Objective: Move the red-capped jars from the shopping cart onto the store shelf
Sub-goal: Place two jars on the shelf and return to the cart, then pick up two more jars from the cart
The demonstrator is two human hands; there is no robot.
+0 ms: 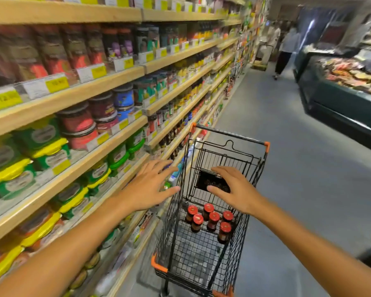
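Observation:
Several dark jars with red caps (211, 219) stand upright on the floor of a black wire shopping cart (169, 224) with orange corners. My left hand (150, 185) hovers with spread fingers just left of the cart's side wall, in front of the wooden store shelf (107, 146). My right hand (234, 189) is spread open above the cart's basket, over the folded child seat, higher than the jars. Neither hand holds anything.
The shelf unit runs along the left, stocked with jars, tubs and yellow price tags (57, 83). A dark chiller counter (341, 99) lines the right of the grey aisle. Two people (285, 50) stand at the far end beside another cart.

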